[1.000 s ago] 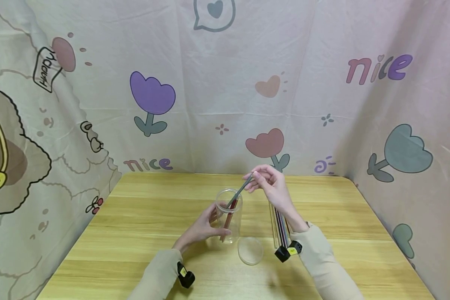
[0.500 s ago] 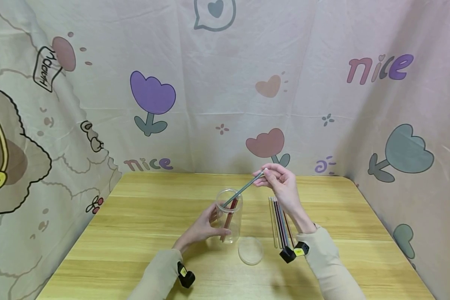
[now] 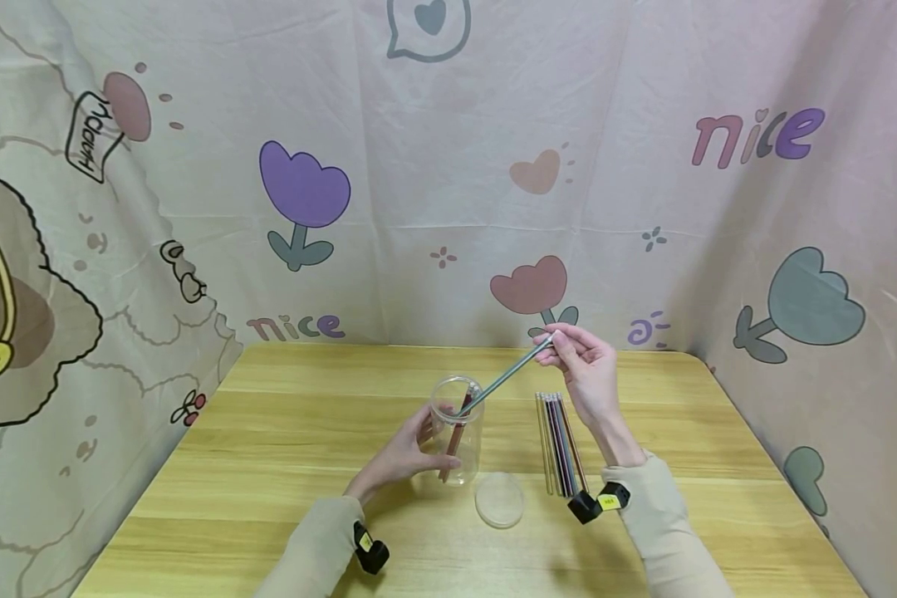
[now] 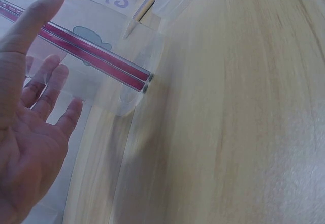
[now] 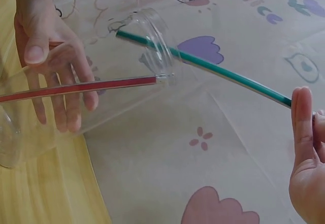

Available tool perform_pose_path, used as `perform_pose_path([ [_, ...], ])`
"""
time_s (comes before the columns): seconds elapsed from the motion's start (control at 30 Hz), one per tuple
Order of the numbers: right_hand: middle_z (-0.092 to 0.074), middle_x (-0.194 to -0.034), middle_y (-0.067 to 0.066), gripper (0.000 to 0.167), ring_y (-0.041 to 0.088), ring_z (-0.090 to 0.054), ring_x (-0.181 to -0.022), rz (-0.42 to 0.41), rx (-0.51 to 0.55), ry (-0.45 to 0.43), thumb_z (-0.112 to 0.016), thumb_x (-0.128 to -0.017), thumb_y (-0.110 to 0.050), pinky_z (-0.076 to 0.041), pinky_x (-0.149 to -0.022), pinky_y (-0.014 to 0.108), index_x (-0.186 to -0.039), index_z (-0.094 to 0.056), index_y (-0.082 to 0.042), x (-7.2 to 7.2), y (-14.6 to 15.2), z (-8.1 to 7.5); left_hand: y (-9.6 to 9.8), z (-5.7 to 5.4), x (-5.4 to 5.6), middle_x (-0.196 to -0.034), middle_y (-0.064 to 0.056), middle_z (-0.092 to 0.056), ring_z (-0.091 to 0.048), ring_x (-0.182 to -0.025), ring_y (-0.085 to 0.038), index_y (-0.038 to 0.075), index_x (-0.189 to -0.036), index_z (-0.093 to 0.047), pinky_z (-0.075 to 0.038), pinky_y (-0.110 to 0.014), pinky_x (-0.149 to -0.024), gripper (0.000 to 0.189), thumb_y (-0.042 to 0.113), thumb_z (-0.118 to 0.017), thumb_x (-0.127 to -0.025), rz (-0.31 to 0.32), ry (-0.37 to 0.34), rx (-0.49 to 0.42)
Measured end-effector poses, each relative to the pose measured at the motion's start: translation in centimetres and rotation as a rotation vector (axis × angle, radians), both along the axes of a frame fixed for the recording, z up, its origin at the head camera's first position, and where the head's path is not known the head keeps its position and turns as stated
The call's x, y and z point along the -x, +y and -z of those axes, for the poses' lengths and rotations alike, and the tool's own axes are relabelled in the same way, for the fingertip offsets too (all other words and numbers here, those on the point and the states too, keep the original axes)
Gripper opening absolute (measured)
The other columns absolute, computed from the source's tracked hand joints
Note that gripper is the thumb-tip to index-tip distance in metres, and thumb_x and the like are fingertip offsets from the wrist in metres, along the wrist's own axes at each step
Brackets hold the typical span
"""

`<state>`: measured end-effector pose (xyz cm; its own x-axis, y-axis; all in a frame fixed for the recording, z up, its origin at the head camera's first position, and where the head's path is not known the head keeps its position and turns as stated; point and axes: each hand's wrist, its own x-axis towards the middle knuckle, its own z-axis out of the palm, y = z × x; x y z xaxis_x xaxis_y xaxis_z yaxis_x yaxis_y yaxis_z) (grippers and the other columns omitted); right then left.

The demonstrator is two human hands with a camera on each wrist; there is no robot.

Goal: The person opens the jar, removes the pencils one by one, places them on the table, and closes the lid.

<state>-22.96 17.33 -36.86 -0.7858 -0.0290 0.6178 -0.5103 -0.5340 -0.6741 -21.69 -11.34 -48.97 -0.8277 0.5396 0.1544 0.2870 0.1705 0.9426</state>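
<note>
A clear jar [image 3: 473,447] stands on the table, and my left hand [image 3: 404,448] holds it between thumb and fingers. Leaning inside are two red pencils [image 4: 101,54], side by side. My right hand [image 3: 585,370] pinches the far end of a green pencil [image 3: 507,380] at the fingertips. This pencil slants down to the left, its lower end just within the jar's mouth; in the right wrist view it crosses the rim [image 5: 160,41]. Part of my left palm and fingers [image 5: 56,76] shows through the clear wall.
Several more pencils [image 3: 556,444] lie in a row on the table [image 3: 306,415], right of the jar. A round clear lid [image 3: 499,501] lies flat before the jar. A patterned cloth [image 3: 448,208] hangs behind the table.
My right hand has moved right and slightly up with the green pencil, which now slants less steeply. The row of pencils has come into fuller view. My left hand and the jar have stayed put.
</note>
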Motion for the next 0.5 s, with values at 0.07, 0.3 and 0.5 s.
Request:
perform_pose_path([
  [0.07, -0.079, -0.094, 0.014, 0.023, 0.016, -0.076, -0.075, -0.013, 0.016, 0.002, -0.049, -0.100, 0.009, -0.064, -0.070, 0.022, -0.110, -0.069, 0.008, -0.1, 0.3, -0.1, 0.0, 0.0, 0.0, -0.155, -0.014, -0.045, -0.034, -0.149, -0.043, 0.015, -0.144, -0.043, -0.026, -0.066, -0.122, 0.075, 0.017, -0.084, -0.081, 0.001, 0.002, -0.002],
  [0.3, -0.078, -0.096, 0.017, 0.026, 0.017, -0.076, -0.076, -0.035, 0.052, 0.009, -0.048, -0.098, 0.014, -0.064, -0.072, 0.023, -0.112, -0.069, 0.009, -0.1, 1.1, -0.1, 0.0, 0.1, 0.1, -0.154, -0.010, -0.047, -0.034, -0.150, -0.039, 0.018, -0.142, -0.043, -0.024, -0.064, -0.123, 0.075, 0.016, -0.085, -0.080, 0.004, -0.004, -0.012],
  [0.5, -0.078, -0.097, 0.018, 0.026, 0.018, -0.076, -0.079, -0.045, 0.074, 0.003, -0.048, -0.097, 0.015, -0.064, -0.074, 0.025, -0.113, -0.068, 0.010, -0.1, 1.6, -0.2, 0.0, 0.1, 0.2, -0.152, -0.009, -0.048, -0.034, -0.150, -0.039, 0.016, -0.144, -0.042, -0.024, -0.064, -0.124, 0.077, 0.016, -0.085, -0.080, 0.008, 0.000, -0.013],
])
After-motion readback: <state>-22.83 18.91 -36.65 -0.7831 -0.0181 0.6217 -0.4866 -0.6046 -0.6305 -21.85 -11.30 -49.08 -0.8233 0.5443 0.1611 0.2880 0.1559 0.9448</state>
